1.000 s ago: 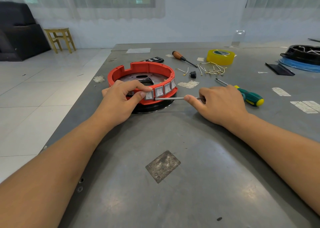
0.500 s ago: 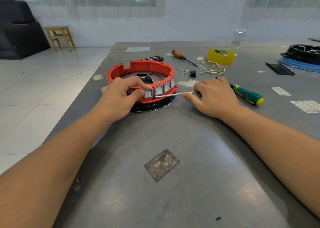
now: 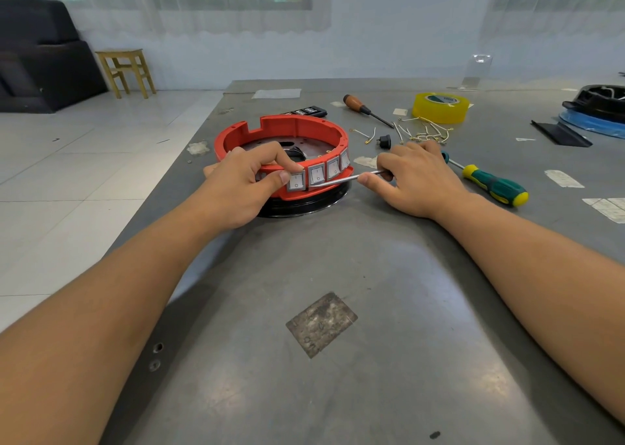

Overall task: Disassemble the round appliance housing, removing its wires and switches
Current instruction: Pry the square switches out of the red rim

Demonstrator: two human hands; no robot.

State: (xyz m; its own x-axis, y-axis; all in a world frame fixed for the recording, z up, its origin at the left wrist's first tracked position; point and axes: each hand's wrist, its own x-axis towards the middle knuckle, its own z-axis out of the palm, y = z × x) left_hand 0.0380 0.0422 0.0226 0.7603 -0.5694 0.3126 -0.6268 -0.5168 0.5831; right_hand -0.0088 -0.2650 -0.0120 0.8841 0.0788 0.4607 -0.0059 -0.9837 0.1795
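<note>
Both hands work the near rim: my left hand [image 3: 243,187] grips the red housing [image 3: 287,130] mid-table, thumb beside a switch [image 3: 296,181]; my right hand [image 3: 416,181] pinches the metal pry tool [image 3: 341,181]. I lever gently under the switches.

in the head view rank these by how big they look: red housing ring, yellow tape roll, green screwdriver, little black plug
1. red housing ring
2. green screwdriver and yellow tape roll: look alike in extent, and the tape lies farther from the camera, so unranked
3. black plug, smallest
</note>
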